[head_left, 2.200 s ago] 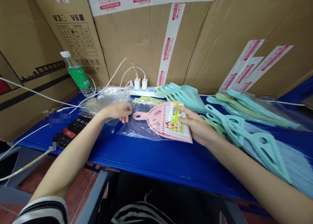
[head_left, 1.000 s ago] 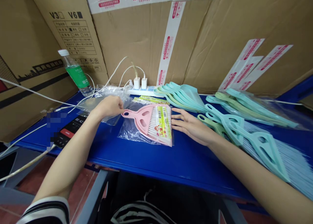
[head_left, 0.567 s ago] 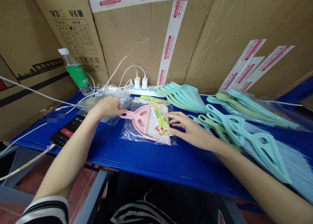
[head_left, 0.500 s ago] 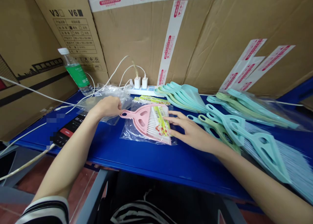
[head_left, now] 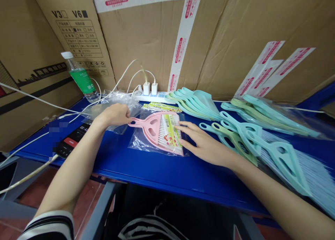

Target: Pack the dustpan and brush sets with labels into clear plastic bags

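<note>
A pink dustpan (head_left: 140,123) lies on the blue table, with a pink-handled brush nested in it whose white bristles (head_left: 161,132) point right. A yellow-green printed label card (head_left: 170,130) rests over the bristles. My left hand (head_left: 115,115) pinches the handle end at the left. At the right end my right hand (head_left: 202,142) has its fingers stretched out and apart, their tips touching the edge of the card and bristles. A clear plastic bag (head_left: 137,144) is spread under the set. More label cards (head_left: 162,106) lie just behind it.
Stacked mint and green dustpans (head_left: 202,100) stand behind my right hand. Loose brushes (head_left: 282,156) and bagged dustpans (head_left: 277,116) lie at right. At left are clear bags (head_left: 112,100), a phone (head_left: 72,142), cables and a water bottle (head_left: 82,80). A power strip (head_left: 157,96) sits before the cardboard (head_left: 146,41).
My right hand has shifted slightly, its fingers a little lower on the card's edge. My left hand keeps its place on the handle, and the pink set has barely moved.
</note>
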Demonstrator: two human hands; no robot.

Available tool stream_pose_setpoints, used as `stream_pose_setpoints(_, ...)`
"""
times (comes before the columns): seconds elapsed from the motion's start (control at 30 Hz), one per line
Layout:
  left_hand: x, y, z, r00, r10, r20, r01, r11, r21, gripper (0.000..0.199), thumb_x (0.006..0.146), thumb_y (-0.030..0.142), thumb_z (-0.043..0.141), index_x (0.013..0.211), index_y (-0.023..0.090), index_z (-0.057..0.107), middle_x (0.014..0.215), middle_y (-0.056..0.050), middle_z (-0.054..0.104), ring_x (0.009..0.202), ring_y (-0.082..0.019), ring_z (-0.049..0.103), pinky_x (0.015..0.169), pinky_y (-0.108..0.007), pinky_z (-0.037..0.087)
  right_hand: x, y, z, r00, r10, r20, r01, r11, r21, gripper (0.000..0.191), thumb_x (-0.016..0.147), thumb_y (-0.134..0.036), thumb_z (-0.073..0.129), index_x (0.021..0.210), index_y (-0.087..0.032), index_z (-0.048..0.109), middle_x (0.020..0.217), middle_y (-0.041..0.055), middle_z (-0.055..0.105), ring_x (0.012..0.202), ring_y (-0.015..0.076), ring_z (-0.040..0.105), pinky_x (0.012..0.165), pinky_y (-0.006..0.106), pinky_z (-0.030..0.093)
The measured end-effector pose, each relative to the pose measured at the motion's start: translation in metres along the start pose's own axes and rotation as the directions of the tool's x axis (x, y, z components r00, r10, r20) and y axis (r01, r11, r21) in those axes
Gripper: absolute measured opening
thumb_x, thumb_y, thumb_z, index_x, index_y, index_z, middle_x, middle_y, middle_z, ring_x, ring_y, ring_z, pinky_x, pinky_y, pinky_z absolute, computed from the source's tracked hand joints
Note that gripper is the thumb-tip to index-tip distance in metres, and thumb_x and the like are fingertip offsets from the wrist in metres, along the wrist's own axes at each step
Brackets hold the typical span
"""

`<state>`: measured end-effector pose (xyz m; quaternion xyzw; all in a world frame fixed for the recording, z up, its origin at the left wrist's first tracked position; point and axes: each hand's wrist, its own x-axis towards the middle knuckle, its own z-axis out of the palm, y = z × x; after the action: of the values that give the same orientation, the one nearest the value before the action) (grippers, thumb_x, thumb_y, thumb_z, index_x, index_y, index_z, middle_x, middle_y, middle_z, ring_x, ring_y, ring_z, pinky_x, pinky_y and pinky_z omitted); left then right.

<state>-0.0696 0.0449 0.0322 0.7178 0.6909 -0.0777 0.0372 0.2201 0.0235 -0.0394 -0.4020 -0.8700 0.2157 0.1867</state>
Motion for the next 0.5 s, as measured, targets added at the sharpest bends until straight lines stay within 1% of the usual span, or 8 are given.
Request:
stream_pose_setpoints(0.1, -0.0007, 0.0008, -0.0004, 1.000, -0.003, 0.003, 0.003, 1.000, -0.009, 0.032, 0.077, 0.046, 0.056, 0.064, 0.019, 0.066, 0.069, -0.007, 0.068, 0.064, -0.019, 0.059, 0.060, -0.028, 0.037, -0.0004, -0.0033, 0.0029, 1.000, 0.007, 0.027, -0.005, 0.998, -0.069, 0.051, 0.089, -0.043, 0.046, 0.132, -0.019, 0.059, 0.147, 0.0149, 0.047, 0.136, 0.0368, 0.040, 0.111, 0.060, 0.029)
stream_pose_setpoints(0.17, -0.0010, 0.0010, -0.0005, 1.000, 0.001, 0.005, -0.001, 1.000, -0.013, 0.032, 0.077, 0.046, 0.056, 0.064, 0.019, 0.065, 0.068, -0.007, 0.068, 0.063, -0.019, 0.058, 0.060, -0.028, 0.037, -0.0003, -0.0054, 0.0057, 1.000, 0.002, 0.023, 0.000, 0.995, -0.102, 0.051, 0.089, -0.043, 0.045, 0.132, -0.019, 0.059, 0.146, 0.0142, 0.048, 0.135, 0.0375, 0.041, 0.110, 0.062, 0.029)
stream_pose_setpoints(0.27, -0.0017, 0.0002, -0.0008, 1.000, 0.005, 0.009, -0.005, 1.000, -0.007, 0.033, 0.077, 0.047, 0.056, 0.063, 0.019, 0.064, 0.067, -0.006, 0.067, 0.061, -0.018, 0.057, 0.058, -0.028, 0.036, -0.0001, -0.0066, 0.0073, 1.000, -0.005, 0.009, 0.006, 0.995, -0.097, 0.053, 0.090, -0.044, 0.043, 0.134, -0.018, 0.057, 0.145, 0.0144, 0.050, 0.134, 0.0366, 0.042, 0.111, 0.062, 0.030)
stream_pose_setpoints(0.33, -0.0024, -0.0010, -0.0010, 1.000, 0.013, 0.010, -0.013, 1.000, 0.002, 0.032, 0.077, 0.047, 0.056, 0.063, 0.019, 0.064, 0.065, -0.006, 0.066, 0.061, -0.017, 0.057, 0.058, -0.027, 0.035, -0.0001, -0.0059, 0.0064, 1.000, -0.001, -0.010, 0.000, 0.996, -0.085, 0.053, 0.092, -0.045, 0.040, 0.134, -0.018, 0.056, 0.144, 0.0146, 0.051, 0.134, 0.0351, 0.043, 0.111, 0.060, 0.031)
stream_pose_setpoints(0.43, -0.0033, -0.0030, -0.0009, 1.000, 0.021, 0.007, -0.022, 0.999, 0.025, 0.029, 0.077, 0.044, 0.056, 0.068, 0.020, 0.067, 0.063, -0.005, 0.065, 0.062, -0.018, 0.057, 0.057, -0.027, 0.035, -0.0007, -0.0047, 0.0051, 0.999, -0.020, -0.032, 0.016, 0.993, -0.114, 0.048, 0.093, -0.039, 0.036, 0.133, -0.021, 0.057, 0.141, 0.0129, 0.053, 0.131, 0.0324, 0.047, 0.110, 0.057, 0.033)
stream_pose_setpoints(0.5, -0.0034, -0.0035, -0.0005, 0.999, 0.028, -0.030, -0.027, 0.999, 0.038, 0.027, 0.076, 0.042, 0.055, 0.075, 0.020, 0.070, 0.069, -0.005, 0.067, 0.064, -0.018, 0.058, 0.059, -0.027, 0.036, -0.0013, -0.0051, 0.0054, 0.998, -0.056, -0.031, 0.050, 0.985, -0.168, 0.046, 0.093, -0.034, 0.036, 0.132, -0.021, 0.058, 0.140, 0.0124, 0.055, 0.127, 0.0322, 0.051, 0.107, 0.058, 0.038)
